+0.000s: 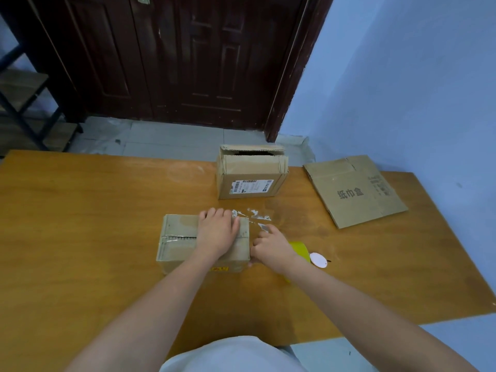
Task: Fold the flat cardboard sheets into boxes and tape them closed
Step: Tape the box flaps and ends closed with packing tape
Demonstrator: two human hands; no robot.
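Note:
A small folded cardboard box (179,242) lies on the wooden table (80,210) in front of me, with clear tape along its top seam. My left hand (217,232) presses flat on the right part of its top. Just right of the box, my right hand (271,247) has its fingers curled at the box's right end, over a yellow tape roll (299,249); what it pinches is hidden. Farther back stands a second box (251,174) with a shipping label and a partly open top. A flat cardboard sheet (354,190) lies at the right.
A small white oval tag (318,260) lies beside the tape roll. White tape scraps (255,214) stick to the table behind my hands. A dark wooden door (166,57) and a blue wall (402,76) stand beyond the table. A metal shelf (24,103) is at far left.

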